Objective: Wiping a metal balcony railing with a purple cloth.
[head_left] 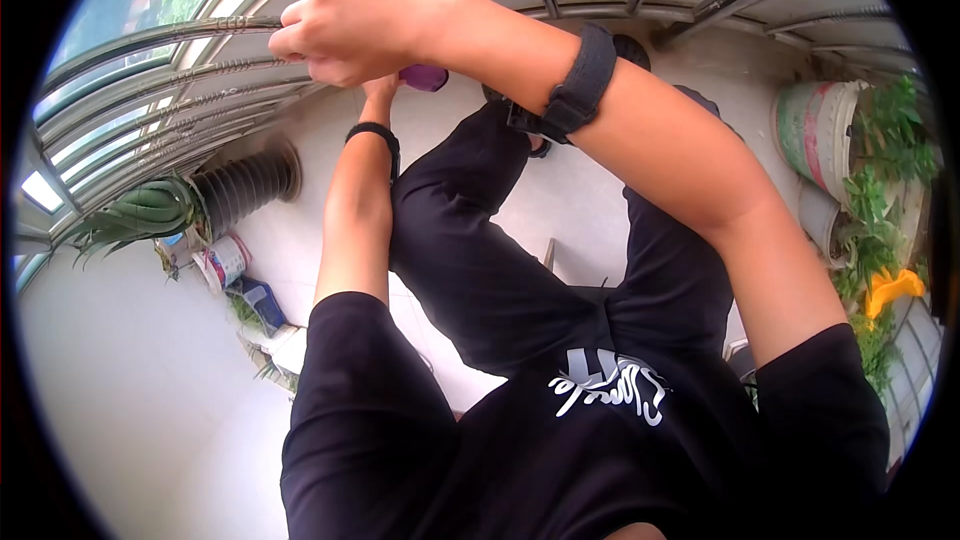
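Observation:
My right hand point(349, 31) is at the upper left, beside the metal railing point(225, 26), with its fingers curled. Whether anything is inside them is hidden. Below and partly behind it is my left hand point(382, 85), mostly covered by the right one. A purple object point(425, 77) sticks out at the left hand's fingers, under the right wrist; its kind cannot be told. A dark strap point(583, 82) goes round my right forearm, and a black band point(373, 131) is on my left wrist.
An aloe-like plant point(146, 208) in a dark ribbed pot point(244, 184) stands at the left, near a small white tub point(223, 262). To the right are a large white bucket point(814, 131), leafy plants point(870, 217) and a yellow item point(892, 291). Railing bars run along the top.

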The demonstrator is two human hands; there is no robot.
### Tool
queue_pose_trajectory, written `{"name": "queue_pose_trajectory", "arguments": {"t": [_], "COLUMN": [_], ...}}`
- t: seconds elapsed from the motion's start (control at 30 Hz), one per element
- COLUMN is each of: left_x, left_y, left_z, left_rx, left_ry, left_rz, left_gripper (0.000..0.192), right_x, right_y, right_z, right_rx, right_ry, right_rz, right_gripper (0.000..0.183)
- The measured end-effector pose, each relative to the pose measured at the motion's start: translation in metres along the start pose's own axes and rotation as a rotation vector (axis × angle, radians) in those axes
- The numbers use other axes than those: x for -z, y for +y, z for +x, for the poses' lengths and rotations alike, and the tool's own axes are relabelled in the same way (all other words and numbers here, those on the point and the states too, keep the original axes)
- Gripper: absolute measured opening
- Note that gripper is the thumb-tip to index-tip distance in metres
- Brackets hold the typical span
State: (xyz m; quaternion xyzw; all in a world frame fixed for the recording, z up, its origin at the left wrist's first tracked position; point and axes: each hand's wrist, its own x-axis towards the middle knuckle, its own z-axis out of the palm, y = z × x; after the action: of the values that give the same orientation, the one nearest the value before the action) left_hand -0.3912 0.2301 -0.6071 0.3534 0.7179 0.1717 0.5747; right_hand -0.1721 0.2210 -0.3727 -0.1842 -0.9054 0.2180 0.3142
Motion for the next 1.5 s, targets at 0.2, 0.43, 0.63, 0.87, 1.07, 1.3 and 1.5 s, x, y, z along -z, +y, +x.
{"name": "queue_pose_trajectory", "arguments": {"t": [0.2, 0.43, 0.63, 0.87, 1.07, 1.3, 1.5], "left_x": [0.004, 0.012, 0.014, 0.024, 0.054, 0.102, 0.080], "left_y": [-0.003, -0.006, -0.013, -0.031, -0.055, -0.085, -0.104], "left_z": [-0.003, 0.000, 0.001, -0.001, -0.011, -0.056, -0.093], "left_rx": [0.004, 0.013, 0.041, 0.082, 0.272, 0.153, -0.387], "left_ry": [-0.001, -0.024, -0.076, -0.043, -0.154, -0.097, 0.104], "left_rz": [0.013, 0.043, 0.069, 0.116, 0.406, 0.840, 0.713], "left_gripper": [0.050, 0.049, 0.048, 0.050, 0.056, 0.049, 0.046], "right_x": [-0.007, -0.005, -0.010, -0.010, -0.008, -0.014, -0.015], "right_y": [0.004, 0.000, 0.000, -0.001, -0.007, -0.038, -0.057], "right_z": [-0.001, 0.000, 0.001, 0.007, 0.005, 0.013, 0.021], "right_rx": [0.046, 0.004, 0.007, -0.002, 0.152, 0.299, 0.330], "right_ry": [0.110, 0.008, -0.021, -0.008, 0.181, 0.463, 0.620], "right_rz": [0.025, 0.013, 0.008, -0.028, 0.120, 0.153, 0.034], "right_gripper": [0.020, 0.023, 0.023, 0.023, 0.013, 0.017, 0.022]}}
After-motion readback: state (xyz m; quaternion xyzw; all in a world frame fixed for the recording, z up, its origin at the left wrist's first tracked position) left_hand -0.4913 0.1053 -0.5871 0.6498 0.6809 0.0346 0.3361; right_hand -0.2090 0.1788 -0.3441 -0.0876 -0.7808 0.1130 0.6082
